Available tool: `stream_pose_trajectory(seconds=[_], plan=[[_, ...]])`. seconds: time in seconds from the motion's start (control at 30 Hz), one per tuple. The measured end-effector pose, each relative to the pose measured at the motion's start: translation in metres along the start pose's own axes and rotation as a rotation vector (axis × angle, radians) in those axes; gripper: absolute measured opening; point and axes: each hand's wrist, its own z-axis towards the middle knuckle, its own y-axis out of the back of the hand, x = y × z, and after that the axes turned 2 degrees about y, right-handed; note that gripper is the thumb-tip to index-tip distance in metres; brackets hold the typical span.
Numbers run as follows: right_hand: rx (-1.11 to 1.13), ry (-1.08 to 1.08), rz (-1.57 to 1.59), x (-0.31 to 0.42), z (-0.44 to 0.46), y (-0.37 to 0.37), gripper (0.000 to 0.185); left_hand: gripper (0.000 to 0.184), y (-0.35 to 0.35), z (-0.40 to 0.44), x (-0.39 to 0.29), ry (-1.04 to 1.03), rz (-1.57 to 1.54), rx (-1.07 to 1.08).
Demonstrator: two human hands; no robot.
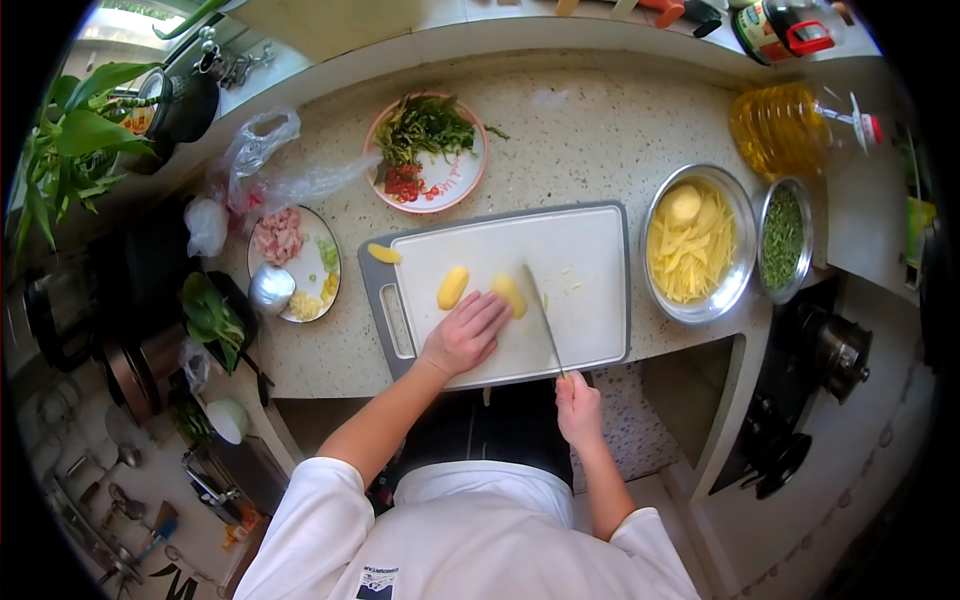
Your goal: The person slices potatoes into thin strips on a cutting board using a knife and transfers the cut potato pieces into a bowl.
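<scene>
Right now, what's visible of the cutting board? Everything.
The cutting board lies flat on the speckled counter, near its front edge. Rectangular, plastic-looking: off-white face, grey border, long handle slot at the left end. It bears a yellow chunk, a wedge at the far left corner, small scraps, and a piece under the left hand. The right hand holds a knife over it.

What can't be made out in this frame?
Head view, all of it:
- Near end of the pale yellow piece: under the left hand.
- Most of the handle of the knife: inside the right hand.
- Slices by the blade: too small to count surely.
- Top-right dark bottle: label too small to read.
- Person's feet: behind the white shirt.
</scene>
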Motion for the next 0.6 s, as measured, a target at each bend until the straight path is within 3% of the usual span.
stream_pose_trajectory(seconds=[0.07, 0.3, 0.6], plan=[[0.005, -0.031, 0.144, -0.013, 0.0, 0.006, 0.04, 0.056, 0.0, -0.001, 0.001, -0.003, 0.007, -0.002], [0.065, 0.097, -0.127, -0.009, -0.009, 0.021, 0.038, 0.052, 0.0, 0.0, 0.0, 0.0, 0.003, -0.01], [0.09, 0.071, -0.208, 0.001, -0.01, 0.021, 0.037, 0.057, 0.001, 0.0, 0.001, -0.013, 0.016, 0.02]])
